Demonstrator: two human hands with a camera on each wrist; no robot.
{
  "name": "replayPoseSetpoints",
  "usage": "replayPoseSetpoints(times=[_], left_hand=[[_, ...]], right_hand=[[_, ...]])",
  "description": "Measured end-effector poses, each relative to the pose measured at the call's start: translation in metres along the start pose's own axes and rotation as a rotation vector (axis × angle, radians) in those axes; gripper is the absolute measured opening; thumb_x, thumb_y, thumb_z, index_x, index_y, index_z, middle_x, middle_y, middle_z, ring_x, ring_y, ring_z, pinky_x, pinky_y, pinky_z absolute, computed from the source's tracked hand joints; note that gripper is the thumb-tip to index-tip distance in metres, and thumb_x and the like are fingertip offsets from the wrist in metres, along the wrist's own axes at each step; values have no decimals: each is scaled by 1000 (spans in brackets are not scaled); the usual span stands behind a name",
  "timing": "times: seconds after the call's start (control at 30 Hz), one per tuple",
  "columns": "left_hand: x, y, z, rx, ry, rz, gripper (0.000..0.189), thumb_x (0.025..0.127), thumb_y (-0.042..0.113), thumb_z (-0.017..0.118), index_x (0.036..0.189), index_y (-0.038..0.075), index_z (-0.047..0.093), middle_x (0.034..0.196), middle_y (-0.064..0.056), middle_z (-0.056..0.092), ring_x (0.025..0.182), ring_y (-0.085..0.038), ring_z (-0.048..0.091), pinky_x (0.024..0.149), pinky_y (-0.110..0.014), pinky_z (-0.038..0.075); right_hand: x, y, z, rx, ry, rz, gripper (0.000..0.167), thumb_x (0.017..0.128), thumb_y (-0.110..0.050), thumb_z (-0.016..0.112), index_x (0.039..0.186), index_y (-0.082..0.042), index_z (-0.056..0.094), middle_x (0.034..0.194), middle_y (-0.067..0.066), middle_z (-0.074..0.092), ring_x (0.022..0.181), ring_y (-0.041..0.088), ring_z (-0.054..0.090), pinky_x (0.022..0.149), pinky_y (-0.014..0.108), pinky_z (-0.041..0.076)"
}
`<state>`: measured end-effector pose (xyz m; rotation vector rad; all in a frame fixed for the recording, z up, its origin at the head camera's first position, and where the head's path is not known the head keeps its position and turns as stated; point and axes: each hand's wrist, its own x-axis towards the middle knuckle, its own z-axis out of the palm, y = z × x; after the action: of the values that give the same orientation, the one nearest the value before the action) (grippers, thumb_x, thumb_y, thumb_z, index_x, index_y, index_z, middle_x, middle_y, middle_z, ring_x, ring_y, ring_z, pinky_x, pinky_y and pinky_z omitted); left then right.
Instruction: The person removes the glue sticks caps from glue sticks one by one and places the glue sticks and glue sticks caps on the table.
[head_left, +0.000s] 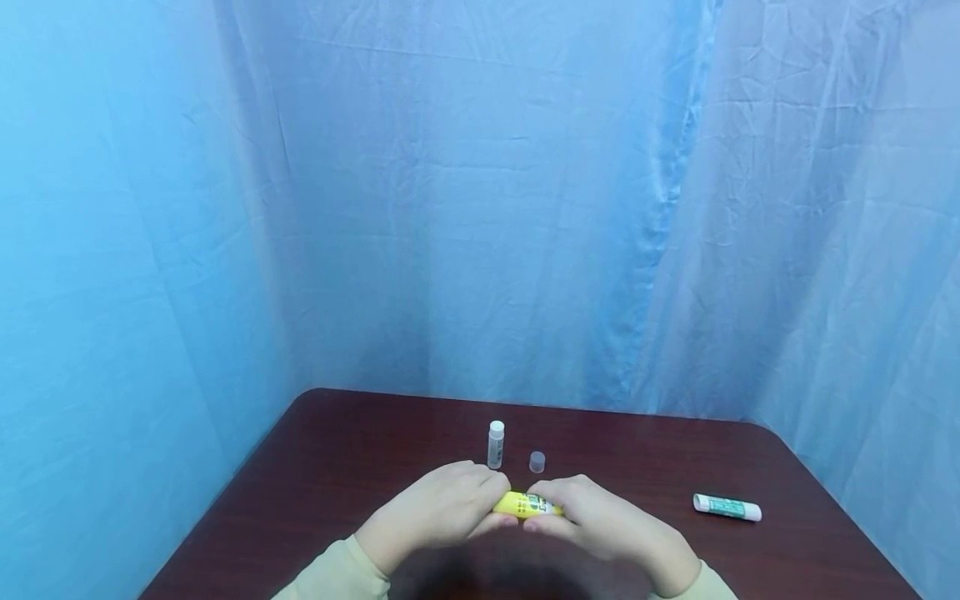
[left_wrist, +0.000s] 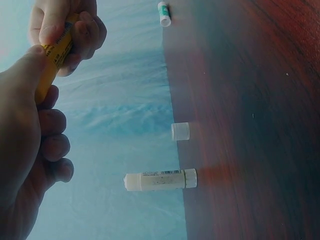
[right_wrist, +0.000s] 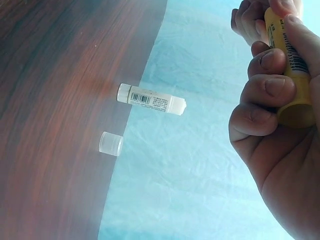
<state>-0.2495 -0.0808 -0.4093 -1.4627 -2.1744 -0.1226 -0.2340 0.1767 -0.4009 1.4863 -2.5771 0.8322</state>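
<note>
A yellow glue stick (head_left: 517, 504) is held level between both hands, above the near part of the table. My left hand (head_left: 453, 504) grips its left end, with the thumb along the barrel in the left wrist view. Around the other end curl the fingers of my right hand (head_left: 603, 517); its round yellow end (right_wrist: 296, 114) shows by the palm in the right wrist view. Just beyond the hands, a white glue stick (head_left: 496, 450) stands upright, its white top uncovered. Beside it on the table sits a small translucent cap (head_left: 537, 462).
Over to the right, a white and green glue stick (head_left: 727, 507) lies on its side. The dark reddish-brown table (head_left: 360, 442) has rounded far corners, and blue curtains (head_left: 510, 250) hang behind it and along both sides.
</note>
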Motion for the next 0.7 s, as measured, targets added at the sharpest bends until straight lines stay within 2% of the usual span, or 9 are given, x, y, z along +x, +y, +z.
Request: replayPoseSetpoints(times=[0.2, 0.4, 0.53, 0.7], left_hand=[[2, -1, 1, -11, -45, -10, 31, 104, 44, 56, 88, 18, 51, 69, 12, 42, 62, -5, 39, 60, -20, 35], [1, -1, 2, -24, -68, -23, 32, 104, 44, 55, 88, 17, 50, 69, 13, 41, 62, -5, 39, 60, -20, 36], [1, -1, 2, -56, -91, -42, 32, 106, 45, 52, 89, 17, 50, 70, 14, 40, 63, -5, 39, 60, -20, 36], [1, -1, -1, -130, -118, -75, 32, 106, 45, 51, 88, 19, 49, 70, 15, 39, 62, -3, 38, 58, -17, 34]], right_hand=[[0, -1, 0, -4, 18, -30, 8, 104, -30, 61, 104, -24, 65, 85, -19, 56, 73, -4, 53, 66, 16, 48], [0, 0, 0, -16, 19, -27, 7, 103, -29, 62, 105, -23, 65, 86, -19, 56, 74, -4, 53, 66, 16, 48], [0, 0, 1, -40, 28, -25, 7, 102, -29, 64, 105, -24, 65, 87, -20, 55, 75, -4, 53, 67, 15, 48], [0, -1, 0, -69, 53, -51, 7, 99, -22, 69, 103, -24, 64, 86, -21, 54, 74, -4, 52, 67, 13, 46]])
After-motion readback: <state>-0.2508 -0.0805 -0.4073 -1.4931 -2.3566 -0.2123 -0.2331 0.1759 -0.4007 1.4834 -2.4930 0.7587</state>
